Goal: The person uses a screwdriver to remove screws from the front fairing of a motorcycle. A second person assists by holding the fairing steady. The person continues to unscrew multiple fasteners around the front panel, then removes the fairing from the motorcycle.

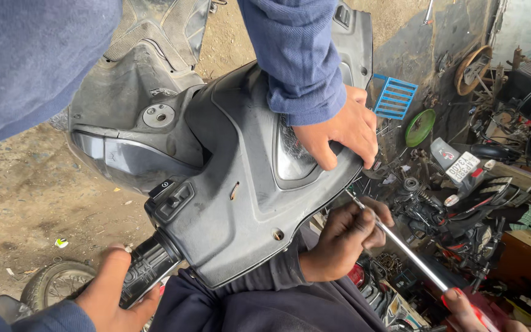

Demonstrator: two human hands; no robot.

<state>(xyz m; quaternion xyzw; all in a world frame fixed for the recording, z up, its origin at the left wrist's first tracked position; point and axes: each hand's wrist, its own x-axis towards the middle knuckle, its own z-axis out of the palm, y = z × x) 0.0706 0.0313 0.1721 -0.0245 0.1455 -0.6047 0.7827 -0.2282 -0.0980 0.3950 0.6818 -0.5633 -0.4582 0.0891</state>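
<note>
A grey scooter handlebar cover (pixel 241 203) fills the middle of the view. My left hand (pixel 348 240) comes out of a dark sleeve and pinches the metal shaft of a long screwdriver (pixel 410 252) near its tip, which touches the cover's lower right edge. My right hand (pixel 465 307) grips the screwdriver's red handle at the bottom right, partly cut off by the frame. A co-worker in blue sleeves presses one hand (pixel 339 132) on the cover beside the clear instrument lens (pixel 290 157). The co-worker's other hand (pixel 109 292) holds the black handlebar grip (pixel 149 267).
Behind the cover are the scooter's black footboard and body panels (pixel 136 92). A tyre (pixel 53 283) lies on the dirt ground at lower left. At right is a crowded heap of parts: a blue plastic grate (pixel 394 97), a green disc (pixel 420 126), a number plate (pixel 462 167).
</note>
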